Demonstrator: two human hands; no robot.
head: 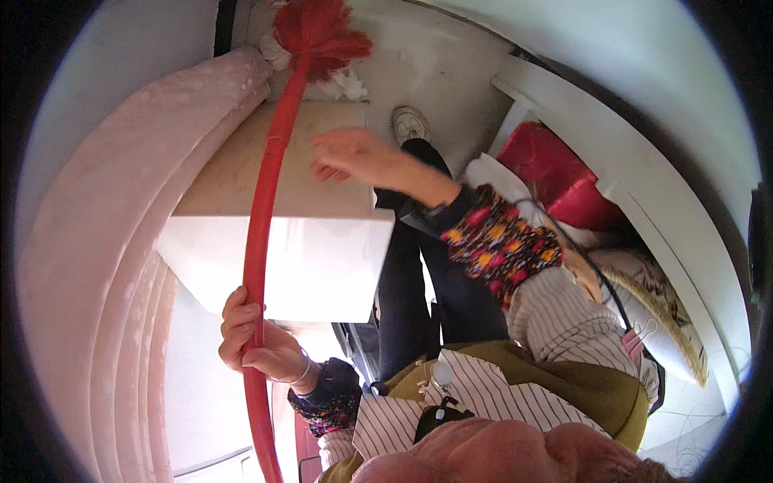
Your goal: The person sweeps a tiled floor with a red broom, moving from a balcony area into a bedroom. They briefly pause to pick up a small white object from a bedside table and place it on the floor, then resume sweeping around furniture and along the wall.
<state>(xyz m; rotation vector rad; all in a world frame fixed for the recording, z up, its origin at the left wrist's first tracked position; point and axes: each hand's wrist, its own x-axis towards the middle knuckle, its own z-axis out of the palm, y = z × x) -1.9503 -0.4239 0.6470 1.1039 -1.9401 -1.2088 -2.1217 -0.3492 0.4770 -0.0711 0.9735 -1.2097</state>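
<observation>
My left hand (259,338) is closed around the long red handle (266,199) of a broom or mop. Its red bushy head (317,39) is at the top of the view, near the floor. Crumpled white paper or tissue (347,84) lies just beside that head. To the right of the handle, my right hand (353,154) is in the air, blurred, with its fingers loosely bent and nothing in them. It does not touch the handle. The lower end of the handle runs out of view at the bottom.
Pinkish curtains (127,145) hang along the left. A cabinet or table with a bright white face (314,259) stands below the handle's middle. On the right, a white furniture frame (640,151) borders a red cushion or bag (549,175), a fur-edged item (658,302) and a dark cord.
</observation>
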